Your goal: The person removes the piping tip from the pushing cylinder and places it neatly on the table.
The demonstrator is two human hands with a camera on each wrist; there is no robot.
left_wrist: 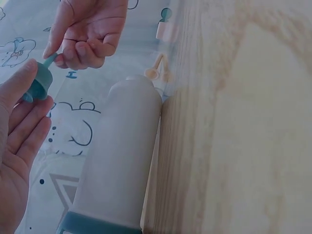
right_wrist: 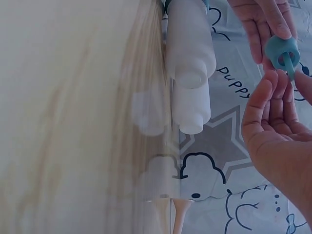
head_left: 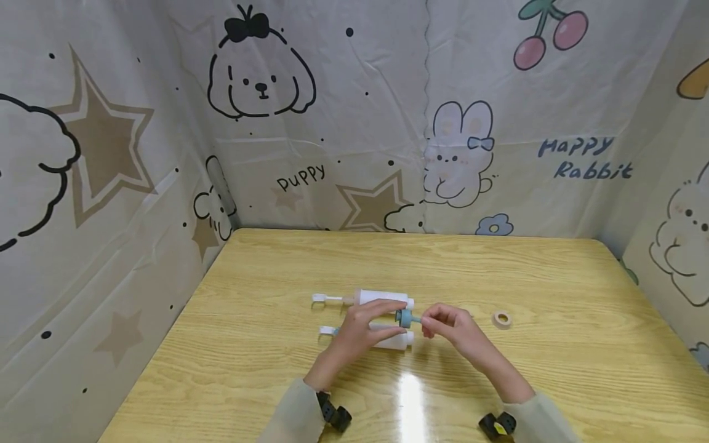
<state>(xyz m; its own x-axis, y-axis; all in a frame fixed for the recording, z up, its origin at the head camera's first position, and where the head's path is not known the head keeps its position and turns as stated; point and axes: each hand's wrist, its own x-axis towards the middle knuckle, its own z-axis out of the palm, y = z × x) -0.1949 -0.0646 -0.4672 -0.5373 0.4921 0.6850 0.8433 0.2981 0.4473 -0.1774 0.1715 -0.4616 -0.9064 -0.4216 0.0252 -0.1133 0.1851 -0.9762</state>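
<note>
Between both hands is a small teal cap-like piece with a hollow cup and a thin stem. My left hand holds the cup between thumb and fingers. My right hand pinches the end of the stem, as the left wrist view also shows. Under and beside the left hand lie two white bottles, their necks pointing right: the far bottle has a beige collar, the near bottle a teal one. A white brush-like head sticks out at the far bottle's left end; part of the near bottle is hidden by the hand.
A small beige ring lies on the wooden table to the right of the right hand. Printed cloth hangs behind the table and along its sides. Black wrist cameras are strapped at both sleeves.
</note>
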